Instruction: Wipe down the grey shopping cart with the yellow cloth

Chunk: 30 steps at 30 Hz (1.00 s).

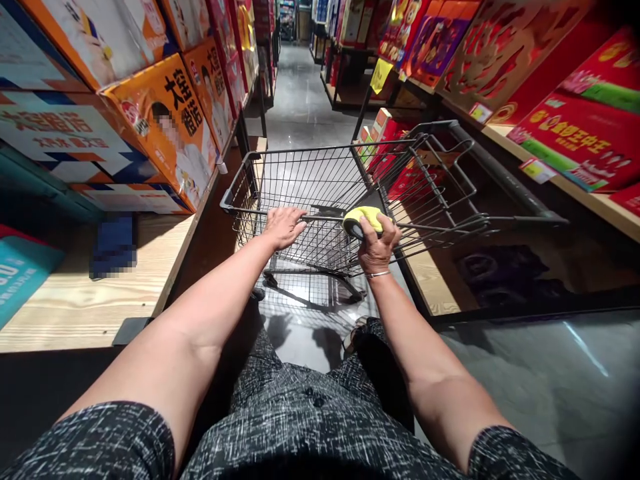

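Note:
A dark wire shopping cart [305,180] stands crosswise in the aisle before me, its handle end at the right. My left hand [284,227] is closed loosely over the near top rim, with the bar running between fingers and thumb. In my right hand [379,243] is a rounded yellow-and-black object [364,220] with a dark round end; its kind is unclear. That hand is closed around it, right at the cart's near rim. Bare wire mesh and floor show through the basket.
Orange boxes [165,127] are stacked on the wooden shelf [145,287] at left. Red gift boxes [575,143] line the right shelf, close to the cart handle [505,170]. Beyond the cart, the grey floor [300,93] runs between shelves.

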Each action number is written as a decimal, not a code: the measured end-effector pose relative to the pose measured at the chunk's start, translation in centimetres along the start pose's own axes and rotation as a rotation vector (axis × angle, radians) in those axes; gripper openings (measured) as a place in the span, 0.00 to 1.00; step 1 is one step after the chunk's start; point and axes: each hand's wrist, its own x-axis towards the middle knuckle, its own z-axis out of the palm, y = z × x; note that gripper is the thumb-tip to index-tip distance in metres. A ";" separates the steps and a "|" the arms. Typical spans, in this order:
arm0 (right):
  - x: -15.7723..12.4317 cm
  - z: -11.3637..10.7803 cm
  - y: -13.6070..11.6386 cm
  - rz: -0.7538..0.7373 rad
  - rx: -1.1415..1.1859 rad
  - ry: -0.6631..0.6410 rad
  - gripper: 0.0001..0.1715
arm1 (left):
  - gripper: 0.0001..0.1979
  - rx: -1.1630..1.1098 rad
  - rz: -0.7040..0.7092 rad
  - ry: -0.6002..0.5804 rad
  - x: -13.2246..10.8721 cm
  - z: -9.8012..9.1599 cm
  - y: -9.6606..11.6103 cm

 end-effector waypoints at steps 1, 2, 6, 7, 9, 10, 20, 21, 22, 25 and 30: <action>-0.6 0.8 -0.3 0.003 0.015 -0.002 0.30 | 0.27 0.005 -0.001 0.000 0.0 0.1 0.0; -1.3 1.7 -1.0 -0.004 0.035 -0.027 0.30 | 0.28 0.009 0.001 -0.002 0.1 0.1 0.0; -5.3 6.4 -4.1 -0.087 0.111 -0.362 0.31 | 0.29 0.016 0.007 -0.006 0.1 0.2 -0.1; -6.6 7.5 -4.5 -0.106 0.120 -0.485 0.30 | 0.29 0.017 0.007 -0.010 0.1 0.2 -0.1; -9.3 9.1 -4.8 -0.106 0.109 -0.705 0.27 | 0.29 0.020 0.002 -0.022 0.1 0.1 0.0; -10.6 9.7 -4.6 -0.084 0.089 -0.780 0.26 | 0.30 0.020 -0.004 -0.031 0.1 0.1 0.1; -9.4 7.7 0.2 -0.159 0.024 -0.579 0.27 | 0.37 -0.001 -0.046 -0.094 -0.1 -0.3 0.6; -8.6 6.8 0.7 -0.189 0.022 -0.475 0.27 | 0.37 -0.003 -0.043 -0.092 -0.1 -0.2 0.6; -7.8 5.8 1.1 -0.212 0.022 -0.359 0.27 | 0.37 -0.002 -0.039 -0.086 -0.2 -0.1 0.6; -4.9 2.2 2.5 -0.216 0.017 -0.008 0.26 | 0.37 0.007 -0.033 -0.061 -0.3 0.0 0.5; -0.2 -2.0 3.3 -0.084 0.004 0.358 0.24 | 0.36 0.013 -0.039 -0.054 -0.3 0.1 0.6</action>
